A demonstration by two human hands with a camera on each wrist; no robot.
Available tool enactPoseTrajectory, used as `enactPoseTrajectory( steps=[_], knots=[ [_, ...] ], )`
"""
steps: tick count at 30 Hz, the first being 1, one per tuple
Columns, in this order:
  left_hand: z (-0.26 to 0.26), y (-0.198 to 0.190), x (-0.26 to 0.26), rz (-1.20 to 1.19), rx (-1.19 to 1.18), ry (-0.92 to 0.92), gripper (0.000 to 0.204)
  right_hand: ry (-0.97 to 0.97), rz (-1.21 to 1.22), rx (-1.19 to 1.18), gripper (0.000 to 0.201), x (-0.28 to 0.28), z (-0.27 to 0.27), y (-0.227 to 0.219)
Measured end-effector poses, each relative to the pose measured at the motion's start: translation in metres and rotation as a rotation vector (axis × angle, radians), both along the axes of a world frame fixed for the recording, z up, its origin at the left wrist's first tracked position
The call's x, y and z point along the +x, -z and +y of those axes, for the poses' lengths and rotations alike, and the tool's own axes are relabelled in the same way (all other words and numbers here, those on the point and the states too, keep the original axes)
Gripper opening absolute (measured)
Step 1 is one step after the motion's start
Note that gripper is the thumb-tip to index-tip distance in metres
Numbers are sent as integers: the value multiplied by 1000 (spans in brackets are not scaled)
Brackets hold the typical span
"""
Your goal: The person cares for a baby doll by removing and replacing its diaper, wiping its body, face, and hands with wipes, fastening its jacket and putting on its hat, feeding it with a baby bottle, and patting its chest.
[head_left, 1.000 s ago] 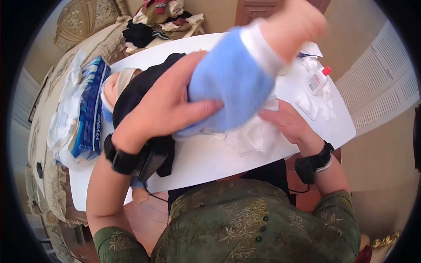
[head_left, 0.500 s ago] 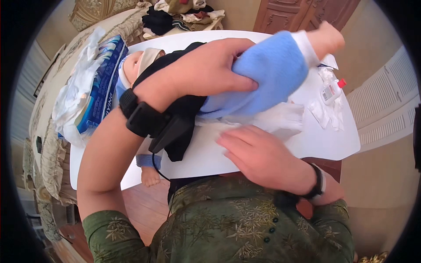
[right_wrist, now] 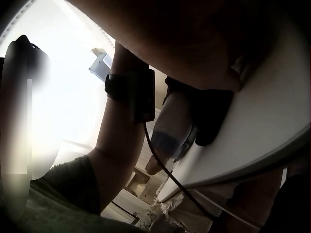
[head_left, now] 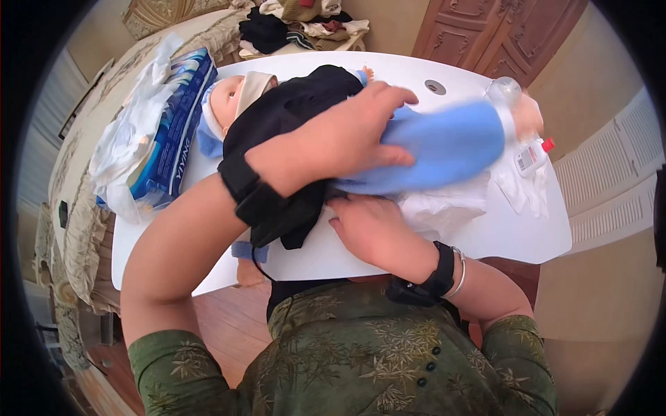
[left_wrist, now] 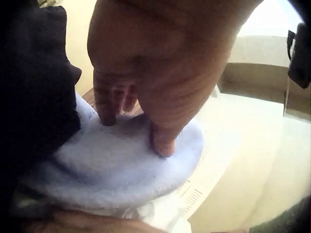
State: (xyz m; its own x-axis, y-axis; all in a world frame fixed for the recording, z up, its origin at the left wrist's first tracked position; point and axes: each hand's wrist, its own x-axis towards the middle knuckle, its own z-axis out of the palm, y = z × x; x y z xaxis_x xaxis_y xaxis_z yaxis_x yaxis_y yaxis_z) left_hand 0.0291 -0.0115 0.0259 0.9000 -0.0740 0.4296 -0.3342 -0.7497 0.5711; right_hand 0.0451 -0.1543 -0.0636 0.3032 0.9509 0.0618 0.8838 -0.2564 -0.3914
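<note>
A doll (head_left: 224,100) lies on its back with a black garment (head_left: 270,132) over its body and blue fleece trousers (head_left: 451,145) on its legs. My left hand (head_left: 333,135) rests across the trousers with thumb and fingers spread. In the left wrist view that hand (left_wrist: 150,58) touches the blue cloth (left_wrist: 107,155) with thumb and fingertips. My right hand (head_left: 378,232) is at the near side of the doll's waist, beside white sheeting (head_left: 444,208) under the legs; its fingertips are partly hidden. The right wrist view shows this hand (right_wrist: 194,43) in shadow, low over the table.
A blue pack (head_left: 179,139) with white sheets (head_left: 132,132) on it stands at the left of the white table (head_left: 298,263). A red-capped bottle (head_left: 531,158) and crumpled white pieces (head_left: 520,191) lie at the right. Clothes (head_left: 305,31) are piled behind.
The doll's legs have come down from their raised position, and my left hand's fingers have spread. My right hand has moved left from the white sheeting to the doll's waist.
</note>
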Motion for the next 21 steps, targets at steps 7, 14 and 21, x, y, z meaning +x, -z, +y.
enactPoseTrajectory(
  steps=[7,14,21],
  knots=[
    [14,15,-62,-82,713,-52,63,88,7,-273,35,-11,6,-13],
    [74,-13,-93,170,765,-168,22,15,-109,-35,36,-12,-5,-10],
    [101,-23,-139,117,1233,-350,41,7,35,-96,27,-11,-7,-13]
  ],
)
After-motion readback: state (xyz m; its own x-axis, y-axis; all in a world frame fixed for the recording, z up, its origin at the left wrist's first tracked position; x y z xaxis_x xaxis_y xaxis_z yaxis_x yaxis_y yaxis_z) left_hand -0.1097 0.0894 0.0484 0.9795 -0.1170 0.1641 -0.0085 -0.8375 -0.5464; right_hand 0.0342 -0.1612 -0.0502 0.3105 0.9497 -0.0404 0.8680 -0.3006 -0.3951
